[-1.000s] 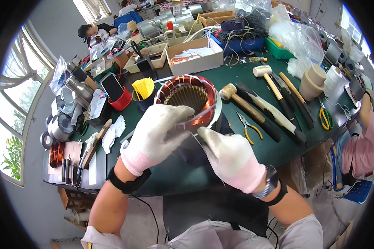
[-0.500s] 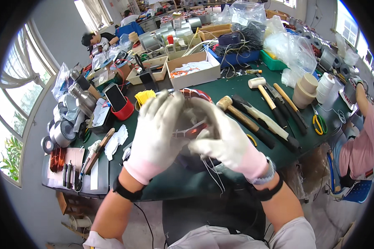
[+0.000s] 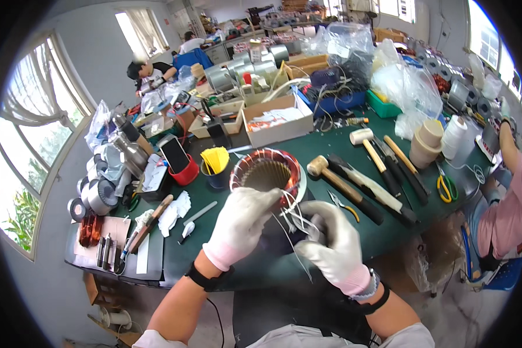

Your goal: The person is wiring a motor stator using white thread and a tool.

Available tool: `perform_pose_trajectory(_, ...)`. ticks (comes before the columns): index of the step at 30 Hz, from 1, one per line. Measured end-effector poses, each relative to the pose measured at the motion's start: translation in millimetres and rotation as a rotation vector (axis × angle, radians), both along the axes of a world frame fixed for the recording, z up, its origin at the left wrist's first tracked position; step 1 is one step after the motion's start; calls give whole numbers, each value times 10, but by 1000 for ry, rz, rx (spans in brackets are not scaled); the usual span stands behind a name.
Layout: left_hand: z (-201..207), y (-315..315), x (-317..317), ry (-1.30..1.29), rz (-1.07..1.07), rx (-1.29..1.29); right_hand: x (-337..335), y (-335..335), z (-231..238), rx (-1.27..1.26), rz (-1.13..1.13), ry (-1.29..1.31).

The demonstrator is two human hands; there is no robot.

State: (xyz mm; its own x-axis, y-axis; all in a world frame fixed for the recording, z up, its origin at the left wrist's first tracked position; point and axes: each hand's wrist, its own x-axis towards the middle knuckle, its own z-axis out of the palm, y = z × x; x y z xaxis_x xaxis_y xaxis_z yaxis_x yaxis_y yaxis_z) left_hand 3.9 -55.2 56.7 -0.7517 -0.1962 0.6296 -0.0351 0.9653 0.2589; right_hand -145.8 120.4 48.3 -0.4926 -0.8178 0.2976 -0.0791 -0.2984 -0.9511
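Observation:
A motor stator [image 3: 298, 169] with copper coils around its rim stands on the table in front of me, its slotted bore facing up. White lead wires [image 3: 290, 202] come off its near side and hang down in a loose bundle. My left hand [image 3: 240, 219], in a white glove, is closed at the near rim, its fingertips pinching at the top of these wires. To the right, my gloved right hand [image 3: 333, 243] is curled around the lower part of the bundle, slightly blurred. One thin wire end dangles between the hands.
Right of the stator lie a wooden mallet [image 3: 342, 184], a white-headed mallet [image 3: 377, 156], pliers [image 3: 345, 207] and scissors [image 3: 445, 184]. A cup of yellow strips [image 3: 216, 165] and a red holder [image 3: 184, 171] stand left. Behind is a carton [image 3: 278, 130]. A co-worker's arm [image 3: 507, 145] is at right.
Both hands have come down and toward me from over the stator, baring its bore and coils. The right hand has moved to the hanging wires. The view has shifted slightly.

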Motion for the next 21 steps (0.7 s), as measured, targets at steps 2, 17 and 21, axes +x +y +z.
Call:
perform_pose_trajectory(2, -22, 52, -81, 40, 1, -18, -109, 108, 63, 1, 97, -151)
perform_pose_trajectory(17, -65, 40, -52, 89, 23, 100, -1414, 3783, -3269, 1256, -246, 957)
perform_pose_trajectory(21, -50, 47, -9, 119, 58, 45, -1642, 6145, -3722, 2080, -93, 823)
